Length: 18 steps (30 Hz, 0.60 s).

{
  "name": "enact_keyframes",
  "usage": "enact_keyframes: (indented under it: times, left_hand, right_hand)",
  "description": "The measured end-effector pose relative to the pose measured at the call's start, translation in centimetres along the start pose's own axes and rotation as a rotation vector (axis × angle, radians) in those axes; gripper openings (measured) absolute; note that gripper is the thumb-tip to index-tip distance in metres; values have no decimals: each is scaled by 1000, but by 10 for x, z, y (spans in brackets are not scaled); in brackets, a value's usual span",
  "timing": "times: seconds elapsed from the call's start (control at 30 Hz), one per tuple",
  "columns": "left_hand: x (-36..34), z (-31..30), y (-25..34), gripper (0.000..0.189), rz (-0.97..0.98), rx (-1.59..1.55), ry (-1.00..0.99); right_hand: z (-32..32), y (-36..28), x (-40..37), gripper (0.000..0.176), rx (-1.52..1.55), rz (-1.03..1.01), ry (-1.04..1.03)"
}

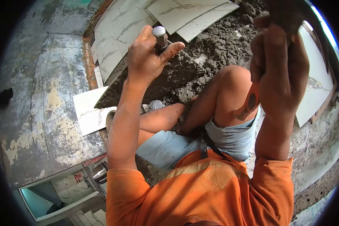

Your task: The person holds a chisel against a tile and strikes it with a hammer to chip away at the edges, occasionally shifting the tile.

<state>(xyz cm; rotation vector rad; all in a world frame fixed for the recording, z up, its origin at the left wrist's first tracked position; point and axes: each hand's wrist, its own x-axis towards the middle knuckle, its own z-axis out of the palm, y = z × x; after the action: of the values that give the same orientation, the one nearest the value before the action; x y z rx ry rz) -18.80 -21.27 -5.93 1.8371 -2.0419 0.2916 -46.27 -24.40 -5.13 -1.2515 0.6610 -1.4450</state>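
Note:
My left hand is closed round a dark-handled tool whose round, pale metal end sticks up beside my thumb; its lower part is hidden. Just beyond and below this hand is a tilted slab, its upward face coated with dark, rough mortar and its thin edge showing past my thumb. Raised close to the camera at the upper right, my right hand has its fingers bent round a dark, shadowed thing cut off by the frame's top; I cannot tell what it is.
Loose dark mortar lies ahead of my knees. White veined tiles cover the floor beyond it. Another tile leans at right, and one lies at left. A worn painted wall runs along the left; a framed mirror is lower left.

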Motion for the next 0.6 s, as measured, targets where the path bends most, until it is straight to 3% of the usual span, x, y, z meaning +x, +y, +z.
enact_keyframes:
  times: [0.07, 0.3, 0.37, 0.4, 0.43, 0.5, 0.57, 0.6]
  left_hand:
    - [-2, 0, -4, 68, 92, -44, 13]
    - [-17, 6, 8, 56, 207, 96, 181]
    - [-25, 7, 7, 55, 150, 97, 240]
    - [-29, 8, 8, 54, 114, 86, 261]
    - [-35, 10, 9, 54, 79, 68, 275]
    - [-42, 13, 8, 54, 29, 60, 267]
    - [-45, 18, 5, 53, 27, -16, 414]
    - [-46, 22, 3, 53, 5, 4, 430]
  right_hand:
    - [9, -7, -6, 43, -90, -83, 57]
    - [22, -15, -41, 49, -265, -187, -34]
    - [27, -29, -40, 35, -342, -32, -207]
    - [30, -15, -37, 26, -482, -242, -244]
    - [20, -30, -32, 25, -665, -90, -468]
    - [15, -20, -26, 25, -763, -293, -526]
    - [19, -24, -39, 25, -464, -75, -327]
    - [18, -21, -42, 23, -135, -57, -265]
